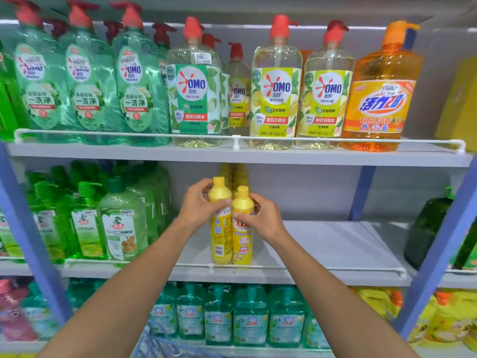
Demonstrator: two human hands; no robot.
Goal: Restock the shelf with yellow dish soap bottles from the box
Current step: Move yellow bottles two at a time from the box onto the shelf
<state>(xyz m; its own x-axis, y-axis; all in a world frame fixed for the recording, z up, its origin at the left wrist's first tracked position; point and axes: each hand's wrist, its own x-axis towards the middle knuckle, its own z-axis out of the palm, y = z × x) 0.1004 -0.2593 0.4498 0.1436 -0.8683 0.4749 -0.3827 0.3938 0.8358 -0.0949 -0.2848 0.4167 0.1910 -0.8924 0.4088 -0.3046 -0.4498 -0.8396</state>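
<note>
Left hand [200, 202] gripped left yellow bottle [220, 228], right hand [259, 218] gripped right yellow bottle [242, 236], both upright on middle shelf [322, 251]. Advice: turn left label forward, set bases behind front rail [296, 268].

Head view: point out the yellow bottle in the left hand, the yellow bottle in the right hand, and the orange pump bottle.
left yellow bottle [221, 239]: head view, label on lower body.
right yellow bottle [242, 245]: head view, front label.
orange pump bottle [379, 104]: head view, front label, top shelf.
</note>
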